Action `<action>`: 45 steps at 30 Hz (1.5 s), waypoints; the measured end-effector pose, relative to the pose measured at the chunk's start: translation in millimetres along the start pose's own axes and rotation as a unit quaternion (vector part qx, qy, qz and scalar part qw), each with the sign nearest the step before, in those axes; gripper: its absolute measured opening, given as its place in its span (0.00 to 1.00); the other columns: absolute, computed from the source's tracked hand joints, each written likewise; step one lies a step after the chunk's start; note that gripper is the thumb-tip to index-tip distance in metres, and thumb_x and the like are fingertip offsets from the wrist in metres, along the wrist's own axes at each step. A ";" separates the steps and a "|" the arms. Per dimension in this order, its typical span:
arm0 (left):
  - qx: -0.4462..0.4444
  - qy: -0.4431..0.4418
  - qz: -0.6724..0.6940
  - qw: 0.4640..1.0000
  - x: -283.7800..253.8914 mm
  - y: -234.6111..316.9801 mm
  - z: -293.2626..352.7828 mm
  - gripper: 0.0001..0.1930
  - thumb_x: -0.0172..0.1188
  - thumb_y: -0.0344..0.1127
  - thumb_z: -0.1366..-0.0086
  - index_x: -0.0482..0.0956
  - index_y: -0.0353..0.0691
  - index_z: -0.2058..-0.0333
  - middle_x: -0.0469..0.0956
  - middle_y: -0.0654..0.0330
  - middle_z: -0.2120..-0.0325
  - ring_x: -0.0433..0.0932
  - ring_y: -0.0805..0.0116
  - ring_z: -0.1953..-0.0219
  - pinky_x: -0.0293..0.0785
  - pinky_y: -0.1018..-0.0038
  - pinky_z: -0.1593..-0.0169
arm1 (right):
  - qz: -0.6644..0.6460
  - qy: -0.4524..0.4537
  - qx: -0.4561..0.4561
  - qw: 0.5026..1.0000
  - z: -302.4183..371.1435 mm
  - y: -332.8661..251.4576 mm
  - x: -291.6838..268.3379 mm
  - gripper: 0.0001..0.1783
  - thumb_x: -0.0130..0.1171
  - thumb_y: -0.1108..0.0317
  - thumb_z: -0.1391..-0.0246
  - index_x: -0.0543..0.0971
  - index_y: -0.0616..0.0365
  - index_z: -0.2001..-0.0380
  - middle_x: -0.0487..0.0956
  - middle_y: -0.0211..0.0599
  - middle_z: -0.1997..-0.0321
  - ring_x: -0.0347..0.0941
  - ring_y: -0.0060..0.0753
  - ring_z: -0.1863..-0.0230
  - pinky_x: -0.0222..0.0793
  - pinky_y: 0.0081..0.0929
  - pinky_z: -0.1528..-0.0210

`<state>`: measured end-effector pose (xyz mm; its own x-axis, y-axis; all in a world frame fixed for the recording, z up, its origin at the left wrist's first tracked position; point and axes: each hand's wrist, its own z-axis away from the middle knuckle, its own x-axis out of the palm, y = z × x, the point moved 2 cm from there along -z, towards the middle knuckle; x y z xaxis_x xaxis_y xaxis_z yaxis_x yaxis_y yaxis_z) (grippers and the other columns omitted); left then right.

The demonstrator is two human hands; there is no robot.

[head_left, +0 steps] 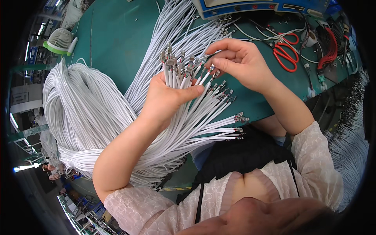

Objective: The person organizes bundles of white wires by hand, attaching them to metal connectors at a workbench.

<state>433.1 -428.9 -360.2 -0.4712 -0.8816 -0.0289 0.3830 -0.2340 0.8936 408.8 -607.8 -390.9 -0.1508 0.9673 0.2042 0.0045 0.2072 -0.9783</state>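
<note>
My left hand is wrapped round a bunch of white cables, whose metal connector ends point up. Small red and dark wires show just below the connectors. My right hand is beside the bunch, thumb and index finger curled together at the connector end of one white cable. More loose cable ends fan out to the right below my hands, over the table edge. The cables run back into a large looped bundle at the left.
Another long bundle of white cables lies across the green table. Red-handled scissors, a blue instrument and red wires lie at the far right. A small green-and-white fan stands at the far left.
</note>
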 end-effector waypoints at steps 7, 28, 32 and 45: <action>0.008 -0.004 0.006 1.000 1.0 -0.6 -0.4 0.12 0.63 0.24 0.54 0.74 0.36 0.68 0.76 0.61 0.73 0.73 0.76 0.71 0.70 0.78 0.64 | 0.003 -0.015 -0.016 1.000 1.7 1.0 2.1 0.15 0.53 0.76 0.52 0.70 0.65 0.59 0.77 0.36 0.70 0.73 0.20 0.68 0.70 0.16 0.65; 0.039 -0.007 -0.055 0.998 4.4 -4.5 0.0 0.12 0.63 0.24 0.55 0.74 0.36 0.69 0.76 0.64 0.73 0.73 0.78 0.72 0.69 0.79 0.67 | 0.026 -0.009 -0.007 1.000 1.0 2.5 2.2 0.14 0.54 0.77 0.54 0.71 0.65 0.61 0.76 0.37 0.68 0.74 0.25 0.64 0.69 0.16 0.62; 0.026 0.018 -0.020 0.999 -0.9 -8.0 0.2 0.11 0.63 0.24 0.54 0.73 0.36 0.70 0.75 0.64 0.74 0.72 0.78 0.73 0.69 0.79 0.68 | 0.036 -0.015 -0.008 0.999 1.3 4.7 1.1 0.15 0.54 0.77 0.54 0.70 0.65 0.60 0.76 0.37 0.68 0.74 0.23 0.65 0.69 0.15 0.62; -0.016 0.009 0.039 0.999 1.8 -7.8 -3.7 0.10 0.61 0.21 0.55 0.73 0.36 0.71 0.75 0.63 0.74 0.72 0.77 0.73 0.68 0.80 0.69 | 0.084 -0.030 0.011 0.996 3.6 3.4 7.5 0.16 0.54 0.78 0.55 0.69 0.63 0.59 0.76 0.31 0.74 0.71 0.15 0.71 0.66 0.11 0.67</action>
<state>432.2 -430.1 -368.9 -0.4241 -0.9051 0.0321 0.4430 -0.1763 0.8790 404.2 -600.3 -392.8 -0.2084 0.9774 0.0367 0.0120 0.0401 -0.9991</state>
